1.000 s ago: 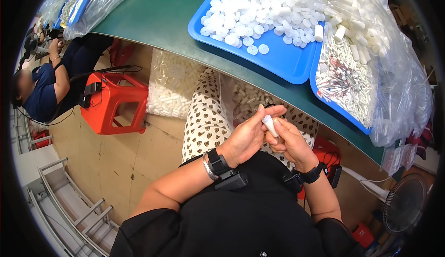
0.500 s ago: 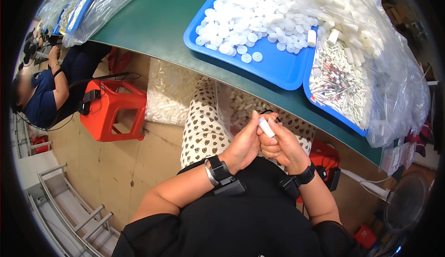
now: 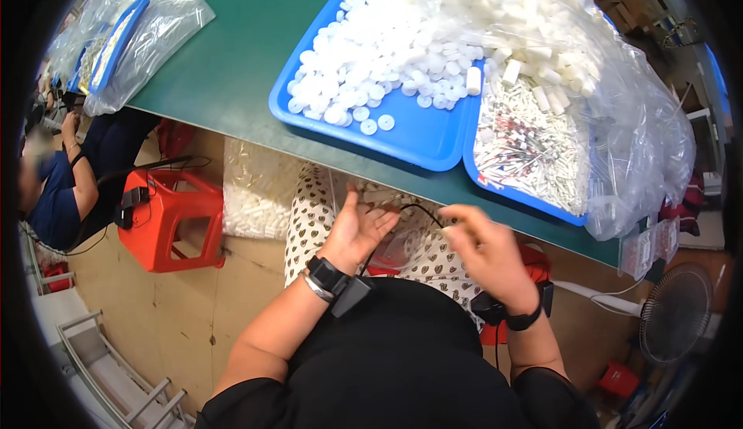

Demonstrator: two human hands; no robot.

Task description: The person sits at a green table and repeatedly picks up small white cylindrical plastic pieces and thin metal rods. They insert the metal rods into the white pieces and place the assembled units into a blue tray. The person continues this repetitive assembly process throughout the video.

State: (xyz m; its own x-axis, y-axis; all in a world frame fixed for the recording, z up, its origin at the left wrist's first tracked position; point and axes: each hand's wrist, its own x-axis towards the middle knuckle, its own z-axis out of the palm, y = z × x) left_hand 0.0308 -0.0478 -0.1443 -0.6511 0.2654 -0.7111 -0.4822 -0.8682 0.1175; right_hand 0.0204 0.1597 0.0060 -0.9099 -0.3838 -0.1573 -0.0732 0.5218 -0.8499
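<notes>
My left hand [image 3: 357, 232] is held palm up over my lap, just short of the table edge, its fingers spread and nothing visible on the palm. To its right, my right hand [image 3: 486, 255] is raised near the table edge, smeared by motion, so its fingertips are unclear. A thin black cord [image 3: 418, 208] curves between the two hands. Beyond them, a blue tray [image 3: 414, 136] carries a heap of white translucent discs [image 3: 364, 65]. Beside it, a second blue tray [image 3: 525, 194] holds many thin white and red pieces [image 3: 530, 146], with white cylinders [image 3: 553, 98] behind them.
Clear plastic bagging [image 3: 635, 135] covers the right tray's side. Under the green table [image 3: 209, 88] sits a bag of white cylinders [image 3: 255, 205]. A red stool [image 3: 166, 220] stands left, near a seated co-worker [image 3: 58, 189]. A fan [image 3: 675, 313] stands at right.
My hands have come apart, the right one moving right. The white cylinder that was between them is no longer visible there. My left hand has opened. The whole view has shifted somewhat.
</notes>
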